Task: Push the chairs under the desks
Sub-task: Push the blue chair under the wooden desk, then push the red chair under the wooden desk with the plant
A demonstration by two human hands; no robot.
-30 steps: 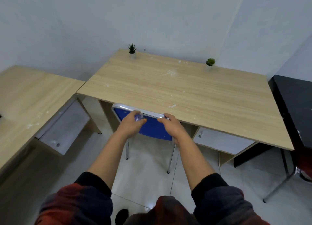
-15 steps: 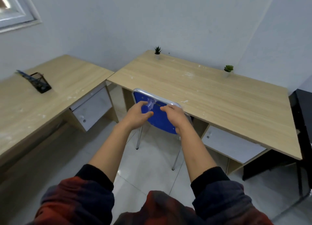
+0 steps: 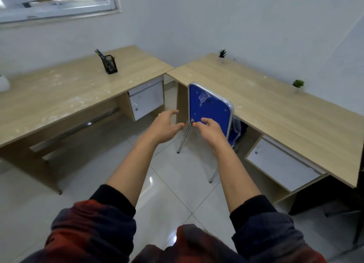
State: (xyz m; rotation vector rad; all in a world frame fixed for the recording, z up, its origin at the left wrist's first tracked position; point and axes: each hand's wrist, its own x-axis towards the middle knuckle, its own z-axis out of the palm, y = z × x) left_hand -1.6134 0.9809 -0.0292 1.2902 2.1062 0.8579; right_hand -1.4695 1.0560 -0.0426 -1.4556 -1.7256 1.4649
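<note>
Both hands off chair back now: left hand [image 3: 164, 124] and right hand [image 3: 209, 127] grip released, fingers loose. Blue chair [image 3: 209, 107] tucked under table [image 3: 275, 105] at 1 o'clock; likely done here.

No text, label, brand, number or sign could be read on anything in the head view.

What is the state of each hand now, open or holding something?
Left hand: open, fingers spread, holding nothing.
Right hand: open, fingers loosely curled, holding nothing, in front of the blue chair.
</note>
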